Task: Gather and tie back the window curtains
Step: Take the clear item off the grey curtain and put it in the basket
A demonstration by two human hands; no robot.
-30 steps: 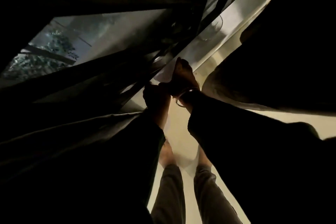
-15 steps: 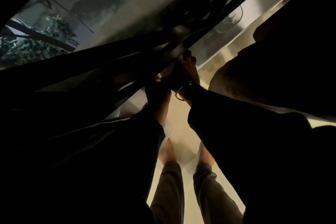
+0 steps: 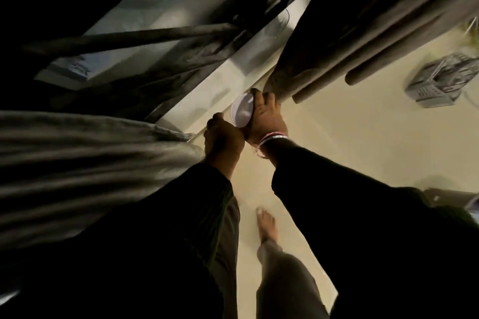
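A bare foot (image 3: 267, 225) stands nearest on the pale floor (image 3: 363, 142), between two dark sleeves. Beyond the left sleeve (image 3: 155, 228), the left hand (image 3: 223, 137) is curled into a fist at the edge of the left curtain (image 3: 77, 158), whose grey folds spread away to the left; whether its fingers actually hold the cloth cannot be told. Just beside it, touching at the wrist, the right hand (image 3: 267, 116) wears bangles (image 3: 269, 138) and has its fingers curled round the lower edge of the right curtain (image 3: 350, 46), which hangs in thick folds toward the upper right. A white round thing (image 3: 242, 112) shows between the two hands, against the right palm. Past the hands runs the pale sill (image 3: 233, 72), then the dark window (image 3: 145, 15) with thin dark strips crossing it. A grey basket (image 3: 438, 80) sits on the floor near the right edge.
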